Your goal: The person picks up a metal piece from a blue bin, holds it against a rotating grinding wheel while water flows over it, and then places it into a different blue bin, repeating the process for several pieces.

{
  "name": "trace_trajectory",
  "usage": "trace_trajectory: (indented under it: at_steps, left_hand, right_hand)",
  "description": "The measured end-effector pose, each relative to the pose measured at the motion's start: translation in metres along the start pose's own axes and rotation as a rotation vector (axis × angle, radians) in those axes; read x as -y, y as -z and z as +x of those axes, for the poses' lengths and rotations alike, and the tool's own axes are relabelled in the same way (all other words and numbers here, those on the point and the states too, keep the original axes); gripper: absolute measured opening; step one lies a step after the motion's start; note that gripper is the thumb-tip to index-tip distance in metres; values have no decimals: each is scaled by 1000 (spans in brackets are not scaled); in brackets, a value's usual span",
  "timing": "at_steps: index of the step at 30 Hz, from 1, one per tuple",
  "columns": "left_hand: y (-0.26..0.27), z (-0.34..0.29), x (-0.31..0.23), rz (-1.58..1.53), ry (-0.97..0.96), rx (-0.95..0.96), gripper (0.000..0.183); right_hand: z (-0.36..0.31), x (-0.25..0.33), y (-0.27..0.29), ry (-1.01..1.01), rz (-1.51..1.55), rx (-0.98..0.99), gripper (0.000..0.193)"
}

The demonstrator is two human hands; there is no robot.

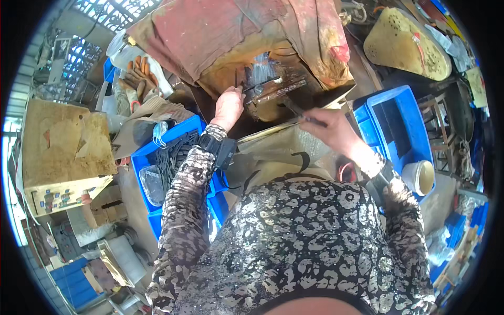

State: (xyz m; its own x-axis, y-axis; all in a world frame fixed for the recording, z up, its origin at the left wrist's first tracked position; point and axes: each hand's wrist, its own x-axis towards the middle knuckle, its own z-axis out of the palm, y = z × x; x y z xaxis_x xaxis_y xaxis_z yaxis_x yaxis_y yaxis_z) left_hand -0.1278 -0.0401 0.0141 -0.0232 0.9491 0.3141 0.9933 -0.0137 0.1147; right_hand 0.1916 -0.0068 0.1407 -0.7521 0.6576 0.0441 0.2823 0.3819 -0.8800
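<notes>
Nearest, the right hand (pixel 331 128) has its fingers clenched round a thin dark tool (pixel 295 108), tip laid against the rusty metal part (pixel 270 92). The left hand (pixel 229 107) presses on that part's left side, fingers grasping its edge. The part sits just beyond both hands under a stained red cloth (pixel 220 37). Work looks midway: the tool is engaged and nothing is set aside. A blue crate (pixel 399 123) stands to the right.

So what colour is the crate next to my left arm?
Blue: the crate beside the left forearm shows best in the head view.
</notes>
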Motion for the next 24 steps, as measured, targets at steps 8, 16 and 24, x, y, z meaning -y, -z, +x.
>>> trace_trajectory:
  at_steps: [8, 16, 24]
  left_hand:
    - [2, -6, -10, -37, -55, 336, 23]
    - [-33, -12, -4, 61, -237, 46, 17]
    - [-68, -4, 10, 51, -154, 197, 18]
  right_hand:
    - [-50, -28, -12, -66, 70, 68, 28]
    - [-57, -37, -14, -216, 221, 138, 27]
    - [-30, -28, 6, -395, 448, 177, 21]
